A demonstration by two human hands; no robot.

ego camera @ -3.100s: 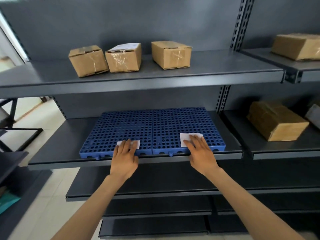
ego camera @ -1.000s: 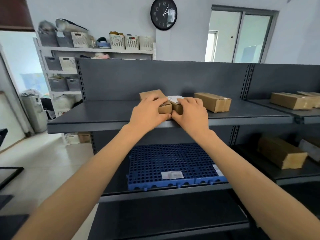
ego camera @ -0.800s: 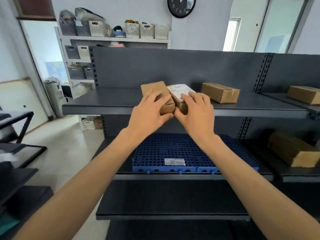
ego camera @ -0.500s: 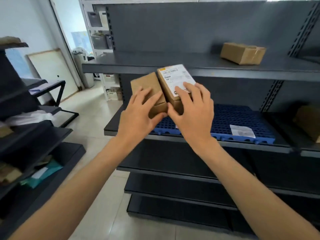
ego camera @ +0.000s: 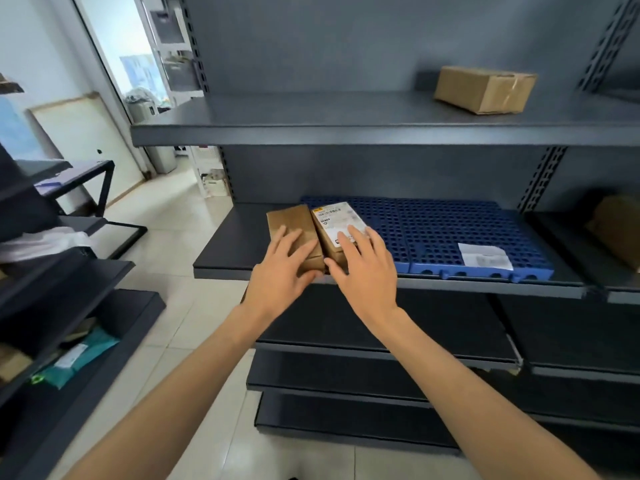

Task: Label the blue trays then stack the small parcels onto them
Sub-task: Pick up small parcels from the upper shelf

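Two blue perforated trays lie side by side on the middle shelf, the left tray (ego camera: 375,216) and the right tray (ego camera: 450,223). A white label (ego camera: 485,256) sticks to the right tray's front. My left hand (ego camera: 280,282) grips a plain brown parcel (ego camera: 289,220), fingers on top and thumb at its front. My right hand (ego camera: 367,271) grips a brown parcel with a printed label (ego camera: 332,218) the same way. Both parcels touch each other over the left tray's left end. Whether they rest on it I cannot tell. The left tray's label is hidden.
A third brown parcel (ego camera: 485,88) sits on the upper shelf (ego camera: 311,133) at the right. A larger brown box (ego camera: 620,230) is on the neighbouring shelf at the far right. A dark rack (ego camera: 69,289) with packets stands to my left. Lower shelves jut out below my arms.
I took both parcels off the upper shelf, carried them down and forward, and now hold them at the left tray. My view has dropped and swung left.
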